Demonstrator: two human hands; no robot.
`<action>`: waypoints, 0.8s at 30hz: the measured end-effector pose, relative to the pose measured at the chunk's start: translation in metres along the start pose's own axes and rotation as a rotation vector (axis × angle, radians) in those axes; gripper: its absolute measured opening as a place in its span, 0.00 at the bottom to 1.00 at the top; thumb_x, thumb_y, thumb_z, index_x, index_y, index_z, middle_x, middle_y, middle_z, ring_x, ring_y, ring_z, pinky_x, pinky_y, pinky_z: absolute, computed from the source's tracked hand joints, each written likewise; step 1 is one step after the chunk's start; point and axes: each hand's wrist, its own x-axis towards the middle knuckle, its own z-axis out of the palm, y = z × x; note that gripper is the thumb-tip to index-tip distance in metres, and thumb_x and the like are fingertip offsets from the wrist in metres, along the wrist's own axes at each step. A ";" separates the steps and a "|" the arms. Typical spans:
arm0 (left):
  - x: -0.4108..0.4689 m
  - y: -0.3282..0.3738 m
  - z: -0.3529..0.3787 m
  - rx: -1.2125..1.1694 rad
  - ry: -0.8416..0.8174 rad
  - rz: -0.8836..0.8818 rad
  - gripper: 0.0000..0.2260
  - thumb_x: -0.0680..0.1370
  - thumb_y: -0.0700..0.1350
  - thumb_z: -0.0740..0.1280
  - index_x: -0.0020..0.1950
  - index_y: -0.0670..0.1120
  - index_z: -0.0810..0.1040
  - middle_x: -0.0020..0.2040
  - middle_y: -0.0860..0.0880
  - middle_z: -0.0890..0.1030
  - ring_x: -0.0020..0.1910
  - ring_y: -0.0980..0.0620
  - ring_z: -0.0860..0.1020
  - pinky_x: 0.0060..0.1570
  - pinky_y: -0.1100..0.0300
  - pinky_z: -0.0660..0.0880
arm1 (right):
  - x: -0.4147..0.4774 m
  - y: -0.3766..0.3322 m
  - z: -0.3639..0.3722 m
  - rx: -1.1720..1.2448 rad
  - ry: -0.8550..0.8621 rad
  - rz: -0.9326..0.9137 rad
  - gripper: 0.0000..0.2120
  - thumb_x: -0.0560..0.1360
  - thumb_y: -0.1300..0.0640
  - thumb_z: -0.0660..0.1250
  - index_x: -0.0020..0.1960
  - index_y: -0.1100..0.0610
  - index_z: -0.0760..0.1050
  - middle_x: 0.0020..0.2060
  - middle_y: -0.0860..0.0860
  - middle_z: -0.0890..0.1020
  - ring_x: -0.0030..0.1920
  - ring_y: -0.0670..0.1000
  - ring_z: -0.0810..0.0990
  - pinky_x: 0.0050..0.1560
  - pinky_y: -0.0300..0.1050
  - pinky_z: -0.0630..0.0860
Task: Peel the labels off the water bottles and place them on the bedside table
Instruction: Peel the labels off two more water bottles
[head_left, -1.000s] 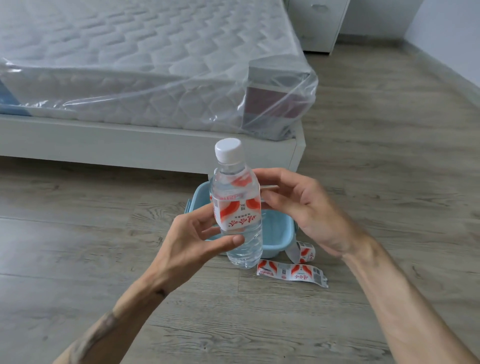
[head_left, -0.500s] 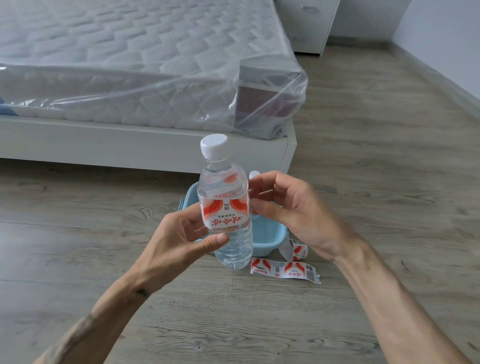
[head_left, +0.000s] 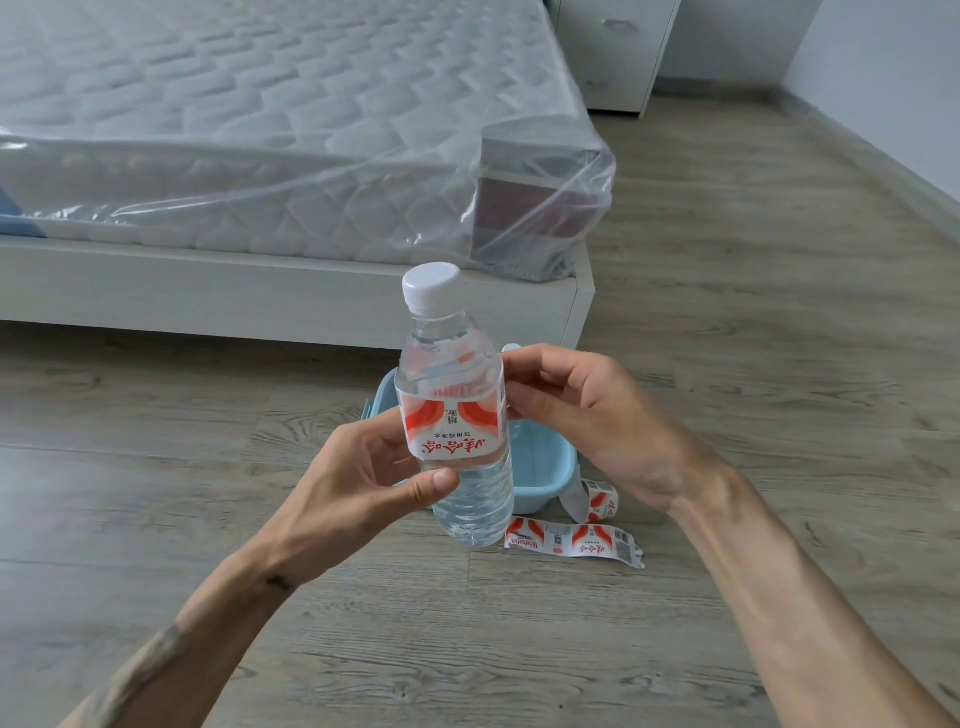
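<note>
From my head view, I hold the bottle (head_left: 456, 415) upright in front of me, above the blue tub (head_left: 540, 462) on the floor. My left hand (head_left: 363, 478) is clamped round the bottle's lower half, thumb pressed just under the label (head_left: 453, 423), I think to keep it from turning while I work. My right hand (head_left: 587, 415) is on the far side of the bottle, fingers pinched together at the label's edge, likely on the seam; whether any of it has lifted I cannot tell. The label is wrapped fully round and the white cap (head_left: 430, 285) is on. The bottle looks full of clear water. The tub sits right behind the bottle; the part I can see looks empty, but most is hidden. Two peeled labels (head_left: 571, 540) lie on the floor just right of the tub, one flat, one curled. The bedside bench (head_left: 613, 52) stands well beyond the tub, past the bed (head_left: 260, 156).
</note>
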 end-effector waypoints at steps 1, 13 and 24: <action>0.000 0.001 0.000 0.010 -0.005 0.002 0.19 0.77 0.36 0.73 0.67 0.40 0.81 0.65 0.45 0.87 0.66 0.45 0.84 0.66 0.54 0.80 | 0.001 0.000 -0.001 -0.001 0.012 0.005 0.14 0.82 0.55 0.70 0.66 0.56 0.82 0.59 0.52 0.88 0.62 0.53 0.86 0.65 0.47 0.80; 0.002 0.000 -0.001 0.009 -0.028 0.010 0.17 0.77 0.35 0.73 0.66 0.38 0.82 0.64 0.44 0.87 0.66 0.45 0.84 0.67 0.53 0.80 | 0.001 0.011 -0.009 0.050 -0.003 0.036 0.13 0.79 0.51 0.74 0.61 0.56 0.83 0.55 0.57 0.87 0.55 0.55 0.86 0.61 0.48 0.81; 0.007 -0.009 -0.005 0.022 0.183 0.041 0.21 0.75 0.43 0.80 0.67 0.49 0.83 0.64 0.49 0.87 0.67 0.49 0.84 0.72 0.47 0.77 | -0.002 0.003 -0.003 -0.019 0.201 -0.039 0.10 0.73 0.52 0.74 0.52 0.55 0.82 0.42 0.44 0.86 0.44 0.42 0.83 0.51 0.36 0.80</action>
